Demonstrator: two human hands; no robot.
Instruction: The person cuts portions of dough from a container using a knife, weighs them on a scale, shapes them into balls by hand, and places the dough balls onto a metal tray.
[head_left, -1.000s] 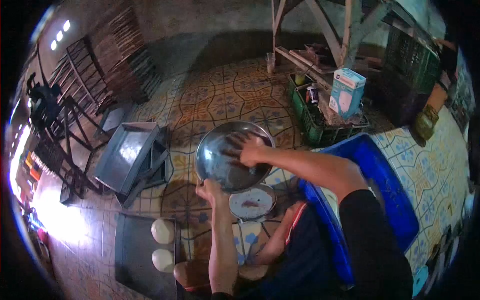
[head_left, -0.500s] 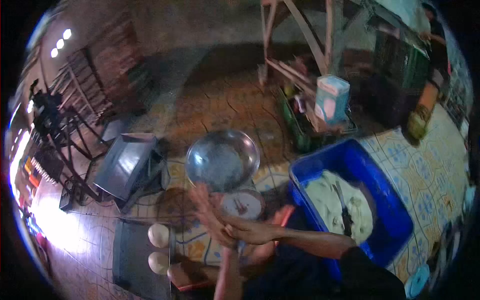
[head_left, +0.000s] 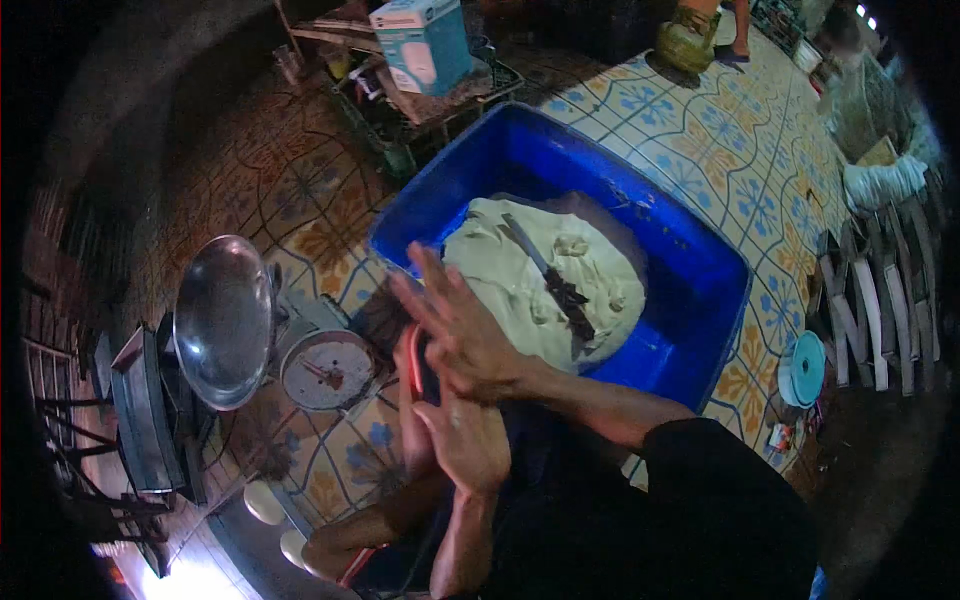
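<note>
My right hand (head_left: 468, 340) is open, its fingers stretched out and spread, pointing up and left. Its heel crosses over my left hand (head_left: 465, 447), which looks flat with the thumb apart; its other fingers are mostly hidden. Neither hand appears to hold anything. Just beyond them is a blue tub (head_left: 690, 265) with a large mass of pale dough (head_left: 490, 250) inside. A long knife (head_left: 535, 250), its dark handle end crusted, lies on the dough. To the left stands a dial scale (head_left: 325, 370) with a shiny metal bowl (head_left: 222, 320) on it.
Two pale dough balls (head_left: 264, 502) sit by a dark tray (head_left: 240, 540) at lower left. Metal pans (head_left: 145, 410) are stacked beyond. A blue-white box (head_left: 425, 50) rests on a crate at the back. Right are a turquoise lid (head_left: 802, 368) and stacked dark strips (head_left: 880, 300).
My view has swung right, bringing the tub to the middle. My right hand has slid from the left wrist up over the left hand, its fingers now spread.
</note>
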